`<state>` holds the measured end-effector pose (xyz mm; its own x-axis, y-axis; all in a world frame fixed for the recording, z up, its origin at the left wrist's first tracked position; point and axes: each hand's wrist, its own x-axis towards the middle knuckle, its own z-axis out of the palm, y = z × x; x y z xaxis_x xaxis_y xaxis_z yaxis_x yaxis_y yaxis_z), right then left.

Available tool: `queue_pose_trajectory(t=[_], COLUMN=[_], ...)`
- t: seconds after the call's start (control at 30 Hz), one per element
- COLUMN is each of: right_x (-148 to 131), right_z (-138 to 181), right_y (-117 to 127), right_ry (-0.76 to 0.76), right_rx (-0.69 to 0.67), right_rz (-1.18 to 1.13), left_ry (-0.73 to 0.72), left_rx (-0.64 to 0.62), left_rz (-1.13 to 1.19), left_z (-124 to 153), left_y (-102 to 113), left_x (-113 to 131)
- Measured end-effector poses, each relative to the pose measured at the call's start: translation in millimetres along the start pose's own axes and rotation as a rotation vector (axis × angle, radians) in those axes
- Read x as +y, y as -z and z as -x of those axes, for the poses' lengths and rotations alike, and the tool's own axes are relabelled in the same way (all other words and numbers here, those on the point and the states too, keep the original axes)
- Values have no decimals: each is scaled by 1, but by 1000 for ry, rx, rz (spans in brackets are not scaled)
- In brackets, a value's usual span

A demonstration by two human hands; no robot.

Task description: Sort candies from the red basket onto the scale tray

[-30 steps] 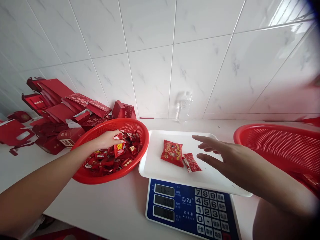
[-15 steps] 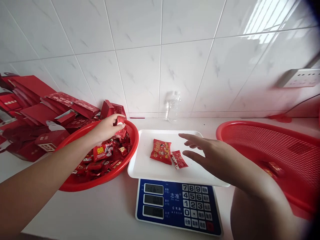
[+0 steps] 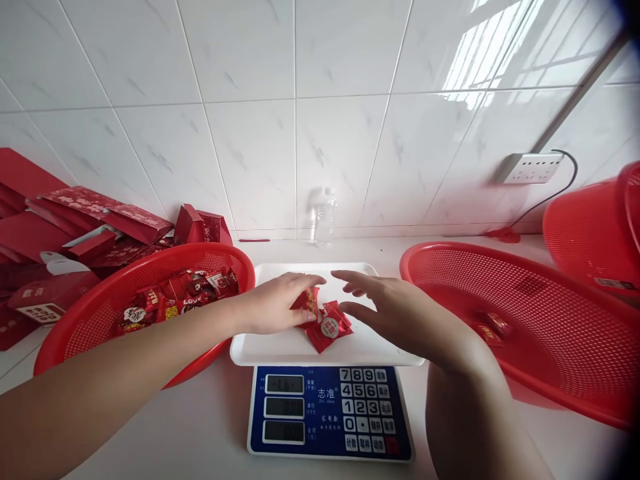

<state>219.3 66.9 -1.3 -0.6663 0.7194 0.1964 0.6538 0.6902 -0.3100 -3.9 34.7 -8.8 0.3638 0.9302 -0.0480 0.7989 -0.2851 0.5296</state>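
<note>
Between the left grip and the right grip lies 1 emblem packet, round mark upward, 1 corner directed at the near edge of 1 white tray; overlap obscures its long axis. Partly beneath the left grip, 1 lettered packet is visible. Thumb and fingers stand apart in both grips, the right just beside the emblem packet. Nearer than both grips, 1 scale with 3 displays has its long axis left to right. Flanking the grips are 1 left basket and 1 right basket, with a 3rd basket farther right.
</note>
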Motion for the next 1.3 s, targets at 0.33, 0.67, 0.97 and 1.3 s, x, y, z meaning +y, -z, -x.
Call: queue_pose_trajectory(t=[0.33,0.67,0.97,1.3], right_x=[-2,-5,8,21], right_z=[-5,-4,-3,-6], right_y=[-4,-3,-11,-27], right_ry=[50,51,68,79], right_rx=[-136,-99,-46,-14], right_rz=[12,7,17,35], left_ry=[16,-2,522,659], left_rx=[-102,-160,365,-82], left_rz=[-62,-90,-236,-365], left_z=[-8,-21,28,99], left_y=[-27,-25,44,40], left_x=[-15,-16,-118,-162])
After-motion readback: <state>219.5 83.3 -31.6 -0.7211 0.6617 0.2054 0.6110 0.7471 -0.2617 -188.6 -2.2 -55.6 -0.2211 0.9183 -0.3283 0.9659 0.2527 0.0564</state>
